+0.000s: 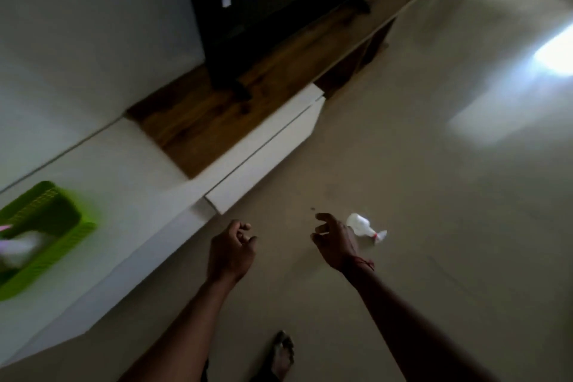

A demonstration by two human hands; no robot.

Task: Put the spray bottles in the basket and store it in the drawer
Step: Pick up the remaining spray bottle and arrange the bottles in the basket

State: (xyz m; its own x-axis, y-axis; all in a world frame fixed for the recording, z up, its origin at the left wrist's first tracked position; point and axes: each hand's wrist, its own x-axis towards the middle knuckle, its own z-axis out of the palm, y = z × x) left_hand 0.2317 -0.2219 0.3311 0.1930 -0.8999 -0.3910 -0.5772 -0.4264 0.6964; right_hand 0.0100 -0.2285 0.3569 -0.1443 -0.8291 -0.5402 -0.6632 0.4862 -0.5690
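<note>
A green plastic basket (pixel 66 228) sits on the low white cabinet at the far left, with a blurred white and pink spray bottle (pixel 18 246) inside it. A clear spray bottle (pixel 362 225) with a white head lies on its side on the floor. My right hand (pixel 336 242) hovers just left of that bottle, fingers spread and holding nothing. My left hand (pixel 231 250) hangs over the floor near the cabinet's front, fingers loosely curled and empty. The white drawer front (pixel 263 158) below the wooden top stands slightly out.
A dark television (pixel 273 9) stands on the wooden top (pixel 217 121) of the low unit along the wall. My bare foot (pixel 283 353) is on the beige floor at the bottom. Sunlight patches (pixel 552 59) fall on the floor at right.
</note>
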